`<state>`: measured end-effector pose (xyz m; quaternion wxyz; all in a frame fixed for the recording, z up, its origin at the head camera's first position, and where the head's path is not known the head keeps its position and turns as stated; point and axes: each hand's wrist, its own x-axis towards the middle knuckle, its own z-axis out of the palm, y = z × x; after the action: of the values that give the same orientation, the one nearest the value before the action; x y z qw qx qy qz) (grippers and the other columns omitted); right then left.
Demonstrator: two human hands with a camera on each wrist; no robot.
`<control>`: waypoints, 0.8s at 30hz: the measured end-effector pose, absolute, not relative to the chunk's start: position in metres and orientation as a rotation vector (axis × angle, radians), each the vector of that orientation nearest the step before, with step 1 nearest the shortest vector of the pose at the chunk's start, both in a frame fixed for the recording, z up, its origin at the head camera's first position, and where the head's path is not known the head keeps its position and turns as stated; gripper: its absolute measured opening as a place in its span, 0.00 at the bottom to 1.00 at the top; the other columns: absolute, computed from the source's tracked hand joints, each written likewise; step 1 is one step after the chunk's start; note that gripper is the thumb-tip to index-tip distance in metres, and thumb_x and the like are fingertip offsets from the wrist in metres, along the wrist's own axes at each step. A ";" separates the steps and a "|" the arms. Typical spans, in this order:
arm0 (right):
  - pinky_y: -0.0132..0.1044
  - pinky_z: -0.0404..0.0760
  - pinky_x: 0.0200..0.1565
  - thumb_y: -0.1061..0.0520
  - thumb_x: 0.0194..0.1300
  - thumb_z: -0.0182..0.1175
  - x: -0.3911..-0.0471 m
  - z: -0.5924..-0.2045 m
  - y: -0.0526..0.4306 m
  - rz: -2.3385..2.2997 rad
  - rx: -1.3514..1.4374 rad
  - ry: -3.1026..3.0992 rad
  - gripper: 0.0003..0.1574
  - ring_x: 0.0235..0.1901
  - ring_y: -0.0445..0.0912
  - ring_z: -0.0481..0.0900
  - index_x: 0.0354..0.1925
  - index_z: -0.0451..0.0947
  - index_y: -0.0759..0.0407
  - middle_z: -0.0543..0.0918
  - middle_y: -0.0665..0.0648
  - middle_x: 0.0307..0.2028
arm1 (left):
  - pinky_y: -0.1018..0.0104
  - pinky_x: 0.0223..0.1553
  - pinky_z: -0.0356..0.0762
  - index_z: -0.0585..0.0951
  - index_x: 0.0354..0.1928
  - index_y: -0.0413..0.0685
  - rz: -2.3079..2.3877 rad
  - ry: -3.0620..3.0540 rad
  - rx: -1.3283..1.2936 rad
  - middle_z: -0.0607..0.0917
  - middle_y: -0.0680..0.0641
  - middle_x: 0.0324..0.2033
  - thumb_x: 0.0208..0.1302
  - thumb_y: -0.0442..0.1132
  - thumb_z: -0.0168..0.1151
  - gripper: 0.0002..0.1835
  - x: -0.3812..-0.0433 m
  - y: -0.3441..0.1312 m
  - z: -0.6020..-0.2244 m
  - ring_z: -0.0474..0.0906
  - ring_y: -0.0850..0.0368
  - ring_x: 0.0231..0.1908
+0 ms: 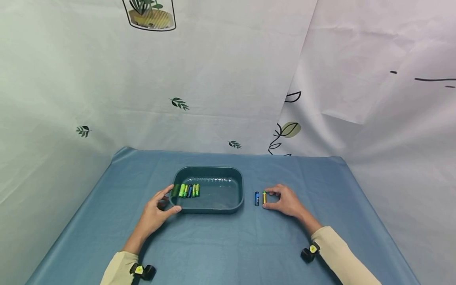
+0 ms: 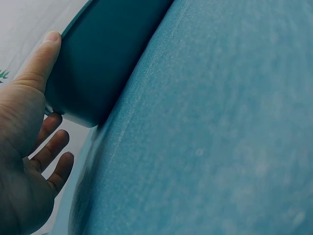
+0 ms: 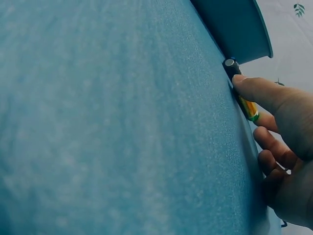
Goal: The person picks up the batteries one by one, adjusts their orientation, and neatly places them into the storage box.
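My left hand (image 1: pixel 154 213) rests against the left end of a dark teal tray (image 1: pixel 213 210). Its thumb lies on the tray wall (image 2: pixel 83 73) in the left wrist view, the other fingers loosely bent. Inside, at the left, several green and blue batteries (image 1: pixel 189 190) lie side by side in a row. To the right of the tray, my right hand (image 1: pixel 286 202) pinches a yellow-and-green battery (image 1: pixel 264 198) end to end between thumb and forefinger. A blue battery (image 1: pixel 257 198) lies on the cloth just left of it.
A blue cloth (image 1: pixel 228 245) covers the table. White patterned sheets (image 1: pixel 221 79) hang behind and at both sides. Each wrist carries a small black camera, one at the left cuff (image 1: pixel 144 272) and one at the right cuff (image 1: pixel 309 253).
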<state>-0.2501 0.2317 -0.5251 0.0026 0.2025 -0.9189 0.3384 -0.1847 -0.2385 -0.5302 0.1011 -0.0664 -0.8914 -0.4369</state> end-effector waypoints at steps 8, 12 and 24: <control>0.41 0.75 0.41 0.44 0.53 0.80 -0.251 -0.525 0.232 1.058 0.616 -2.855 0.31 0.37 0.43 0.74 0.53 0.87 0.56 0.81 0.48 0.38 | 0.36 0.51 0.76 0.69 0.76 0.51 -1.290 -2.637 -0.193 0.76 0.37 0.64 0.59 0.48 0.78 0.44 -0.184 -0.238 -0.529 0.77 0.39 0.54; 0.41 0.74 0.40 0.44 0.52 0.81 -0.252 -0.523 0.233 1.067 0.612 -2.836 0.31 0.37 0.43 0.74 0.52 0.88 0.56 0.80 0.48 0.37 | 0.36 0.51 0.76 0.69 0.76 0.51 -1.289 -2.641 -0.190 0.76 0.37 0.64 0.59 0.48 0.78 0.44 -0.183 -0.238 -0.528 0.77 0.39 0.54; 0.42 0.76 0.40 0.46 0.52 0.81 -0.255 -0.505 0.233 1.051 0.568 -2.831 0.32 0.39 0.45 0.77 0.54 0.87 0.55 0.82 0.49 0.38 | 0.36 0.51 0.76 0.69 0.76 0.51 -1.296 -2.632 -0.193 0.75 0.37 0.65 0.59 0.47 0.78 0.44 -0.184 -0.238 -0.529 0.77 0.39 0.54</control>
<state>-0.2548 0.2332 -0.5046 0.0343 0.1848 -0.9208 0.3419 -0.1837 -0.2380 -0.5293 0.1005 -0.0653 -0.8907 -0.4384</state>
